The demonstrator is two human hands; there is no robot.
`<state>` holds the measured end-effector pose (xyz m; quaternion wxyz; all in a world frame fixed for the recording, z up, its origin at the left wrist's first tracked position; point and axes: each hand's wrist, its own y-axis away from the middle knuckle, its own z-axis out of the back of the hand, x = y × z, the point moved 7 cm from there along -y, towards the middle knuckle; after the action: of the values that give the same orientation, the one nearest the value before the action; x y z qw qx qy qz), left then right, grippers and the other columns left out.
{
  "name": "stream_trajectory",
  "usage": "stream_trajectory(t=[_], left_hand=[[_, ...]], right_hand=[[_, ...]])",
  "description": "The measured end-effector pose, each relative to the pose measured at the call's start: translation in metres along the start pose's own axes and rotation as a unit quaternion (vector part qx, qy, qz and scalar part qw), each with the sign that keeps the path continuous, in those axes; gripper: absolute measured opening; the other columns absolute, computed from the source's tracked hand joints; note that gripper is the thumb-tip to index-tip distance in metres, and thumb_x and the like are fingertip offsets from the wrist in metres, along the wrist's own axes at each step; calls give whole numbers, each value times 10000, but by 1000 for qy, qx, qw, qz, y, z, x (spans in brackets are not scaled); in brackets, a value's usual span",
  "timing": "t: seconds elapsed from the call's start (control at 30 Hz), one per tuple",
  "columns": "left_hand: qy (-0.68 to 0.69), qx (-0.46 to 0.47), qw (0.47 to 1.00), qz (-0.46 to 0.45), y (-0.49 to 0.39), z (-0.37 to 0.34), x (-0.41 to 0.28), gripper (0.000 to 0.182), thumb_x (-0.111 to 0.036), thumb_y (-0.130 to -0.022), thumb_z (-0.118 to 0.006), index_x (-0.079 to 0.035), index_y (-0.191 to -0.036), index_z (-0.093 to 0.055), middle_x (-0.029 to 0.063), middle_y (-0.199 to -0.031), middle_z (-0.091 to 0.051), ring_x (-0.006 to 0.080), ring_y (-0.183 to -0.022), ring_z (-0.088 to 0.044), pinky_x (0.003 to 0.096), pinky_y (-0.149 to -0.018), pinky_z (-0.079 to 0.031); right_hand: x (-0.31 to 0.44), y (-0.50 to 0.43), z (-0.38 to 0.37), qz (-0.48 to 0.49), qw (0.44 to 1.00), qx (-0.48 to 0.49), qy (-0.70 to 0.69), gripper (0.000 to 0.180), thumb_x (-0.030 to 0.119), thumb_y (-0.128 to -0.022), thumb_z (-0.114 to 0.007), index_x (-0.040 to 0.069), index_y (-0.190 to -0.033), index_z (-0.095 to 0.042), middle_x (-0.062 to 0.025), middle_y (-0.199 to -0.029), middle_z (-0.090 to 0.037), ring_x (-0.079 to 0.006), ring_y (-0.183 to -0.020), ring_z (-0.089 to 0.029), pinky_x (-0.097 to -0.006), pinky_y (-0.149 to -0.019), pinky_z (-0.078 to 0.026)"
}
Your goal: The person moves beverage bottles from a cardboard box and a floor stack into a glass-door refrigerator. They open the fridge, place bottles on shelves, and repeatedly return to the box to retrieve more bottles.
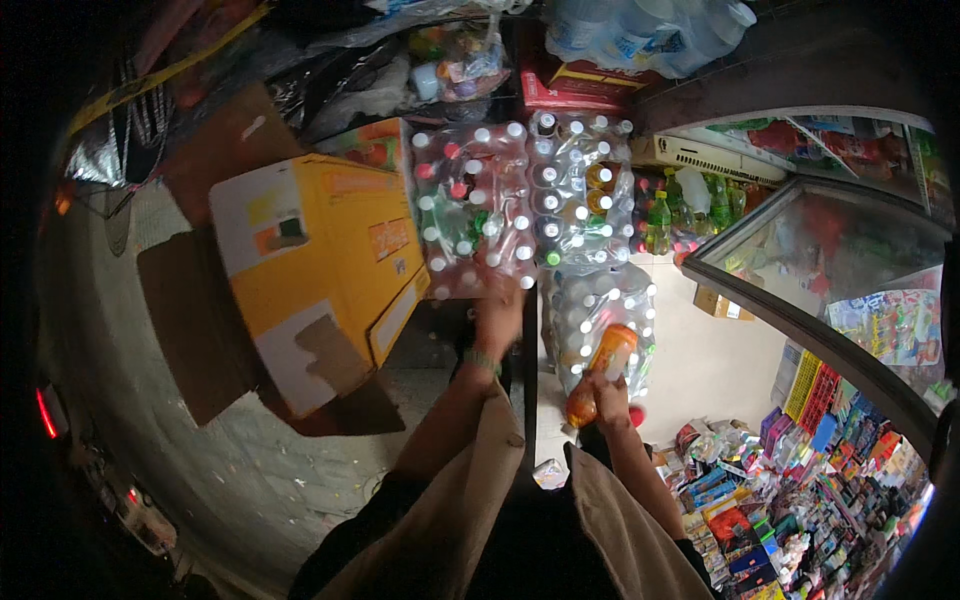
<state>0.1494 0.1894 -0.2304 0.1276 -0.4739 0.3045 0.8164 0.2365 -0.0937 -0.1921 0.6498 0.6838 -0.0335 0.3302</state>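
Observation:
My right hand point(609, 397) is closed around a plastic bottle of orange-brown drink point(615, 349), tilted above a shrink-wrapped pack of bottles point(585, 296). Blurred, my left hand point(499, 307) reaches to the near edge of another plastic-wrapped pack of bottles point(484, 202), with white, red and green among its caps and contents. Whether its fingers hold anything cannot be told. A third wrapped pack point(581, 191) stands beside that one, on the right. To the left is a yellow and white cardboard carton point(330, 255) with its brown flaps spread.
A glass door in a dark frame point(750, 289) juts in from the right, with green bottles point(658, 225) standing beyond it. Crowded shop goods point(780, 510) fill the lower right. Large wrapped bottles point(645, 34) sit on red boxes point(577, 94) at the top. Pavement point(300, 480) lies left.

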Motion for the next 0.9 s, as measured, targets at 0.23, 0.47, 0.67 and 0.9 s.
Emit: stream_trajectory(t=[0.23, 0.47, 0.67, 0.9], left_hand=[[-202, -117, 967, 99, -181, -4, 68, 504, -88, -829, -550, -56, -1332, -539, 276, -1074, -646, 424, -984, -637, 455, -851, -508], [-313, 8, 940, -137, -200, -11, 47, 468, -154, -820, -684, -61, -1266, -577, 208, -1221, -608, 380, -1125, -573, 444, -1012, -433], [-330, -87, 940, -6, -118, 21, -89, 369, -373, -896, -638, -45, -1063, -614, 182, -1025, -659, 339, -907, -637, 456, -745, -503], [-301, -18, 899, -316, -52, -41, -370, 305, -304, -873, -663, -25, -987, -616, 155, -809, -620, 355, -728, -618, 418, -627, -489]], right_hand=[[-46, 30, 76, 19, 986, 28, 166, 369, 66, -796, -674, -13, -1100, -479, -114, -999, -651, -191, -874, -651, -325, -733, -540], [-65, 34, 139, -71, 866, -6, 495, 817, 495, -695, -803, -47, -1166, -415, -305, -1102, -610, -444, -1063, -612, -466, -896, -484], [-3, 43, 217, -92, 987, -74, 110, 476, 206, -794, -732, -33, -1147, -521, -125, -1006, -657, -210, -910, -644, -352, -800, -536], [73, 54, 328, -15, 997, -46, 58, 492, 116, -787, -679, -54, -1196, -463, -115, -1003, -639, -218, -879, -650, -352, -795, -539]])
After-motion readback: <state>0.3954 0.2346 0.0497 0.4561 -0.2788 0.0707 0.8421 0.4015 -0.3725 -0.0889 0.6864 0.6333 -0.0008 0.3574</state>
